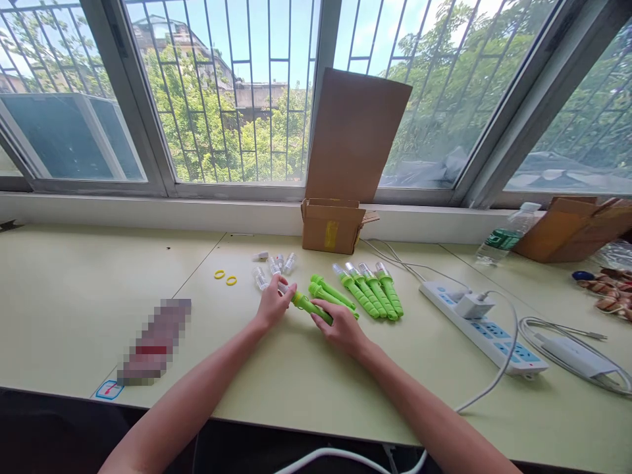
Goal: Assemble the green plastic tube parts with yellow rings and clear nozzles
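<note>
My left hand (274, 304) pinches a clear plastic cap (283, 288) at the upper end of a green plastic handle (302, 302). Around the lower part of that handle, my right hand (340, 324) is closed. Whether the cap is seated on the handle or only held against it, I cannot tell. Several loose clear caps (289, 263) lie just beyond my left hand. Beside my right hand are bare green handles (332, 291) with threaded ends. Further right, several green sticks with clear caps (374, 291) lie in a row. Two yellow rings (231, 280) rest to the left.
A small cardboard box (332, 227) stands against the window sill with its flap up. On the right are a white power strip (484, 327) with cables, a charger (577, 352), a plastic bottle (508, 234) and another carton (573, 230). A blurred object (155, 342) lies left.
</note>
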The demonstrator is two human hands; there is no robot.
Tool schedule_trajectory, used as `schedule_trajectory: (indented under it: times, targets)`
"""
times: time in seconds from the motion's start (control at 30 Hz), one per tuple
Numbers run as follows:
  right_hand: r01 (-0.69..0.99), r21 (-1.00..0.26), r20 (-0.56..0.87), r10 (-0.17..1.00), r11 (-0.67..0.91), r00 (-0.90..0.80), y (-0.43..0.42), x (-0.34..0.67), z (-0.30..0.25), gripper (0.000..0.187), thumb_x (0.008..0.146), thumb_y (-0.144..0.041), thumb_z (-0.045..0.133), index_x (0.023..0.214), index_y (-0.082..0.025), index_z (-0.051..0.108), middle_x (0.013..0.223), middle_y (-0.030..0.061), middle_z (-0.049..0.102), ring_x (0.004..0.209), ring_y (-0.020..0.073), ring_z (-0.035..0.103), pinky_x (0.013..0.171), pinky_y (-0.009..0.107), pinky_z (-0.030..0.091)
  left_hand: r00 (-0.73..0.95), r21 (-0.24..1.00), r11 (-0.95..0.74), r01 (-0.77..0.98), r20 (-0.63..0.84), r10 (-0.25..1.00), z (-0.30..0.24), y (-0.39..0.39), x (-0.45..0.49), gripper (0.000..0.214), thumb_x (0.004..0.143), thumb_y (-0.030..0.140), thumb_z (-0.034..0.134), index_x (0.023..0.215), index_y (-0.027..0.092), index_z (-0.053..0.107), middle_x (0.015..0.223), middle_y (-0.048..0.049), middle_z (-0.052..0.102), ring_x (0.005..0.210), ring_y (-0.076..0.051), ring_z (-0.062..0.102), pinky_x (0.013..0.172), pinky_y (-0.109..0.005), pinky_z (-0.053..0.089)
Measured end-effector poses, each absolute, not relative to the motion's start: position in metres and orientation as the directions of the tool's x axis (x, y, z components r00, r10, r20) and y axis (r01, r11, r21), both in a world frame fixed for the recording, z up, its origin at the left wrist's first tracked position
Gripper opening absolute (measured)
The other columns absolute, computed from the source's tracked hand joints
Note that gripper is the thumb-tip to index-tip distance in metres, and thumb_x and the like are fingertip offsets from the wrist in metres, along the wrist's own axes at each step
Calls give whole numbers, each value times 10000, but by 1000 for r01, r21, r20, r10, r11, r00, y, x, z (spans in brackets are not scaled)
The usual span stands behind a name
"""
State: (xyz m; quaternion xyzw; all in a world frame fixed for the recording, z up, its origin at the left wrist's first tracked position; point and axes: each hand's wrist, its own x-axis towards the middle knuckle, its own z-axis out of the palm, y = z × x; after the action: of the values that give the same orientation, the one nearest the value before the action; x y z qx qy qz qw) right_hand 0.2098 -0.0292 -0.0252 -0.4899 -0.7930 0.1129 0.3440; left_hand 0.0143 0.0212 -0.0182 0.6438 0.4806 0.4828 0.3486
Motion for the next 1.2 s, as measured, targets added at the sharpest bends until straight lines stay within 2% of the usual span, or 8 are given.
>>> schedule_trajectory:
  times: [0.3,0.47,1.2]
  targets:
    - [707,-511,433,857,490,-280,-29,210,-25,356,840,-337,557,1157,-209,654,1048,67,722,896,247,690,790,351,536,67,915,-282,289,275,959,-17,21,15,356,785,544,559,824,205,460,559,51,548,427,-114,539,468,-227,410]
    - [702,-505,439,850,502,-292,-29,210,-25,355,844,-333,555,1160,-206,656,1079,73,713,919,249,687,854,363,523,64,922,-271,277,264,963,-17,21,15,355,776,544,565,825,206,468,555,53,545,418,-110,528,467,-226,402]
    - [709,-499,433,852,498,-294,-28,211,-25,348,835,-324,572,1155,-222,662,1086,71,711,947,263,684,871,376,527,91,917,-255,307,239,967,-15,21,14,368,779,561,565,817,210,461,528,55,544,425,-125,542,478,-238,410]
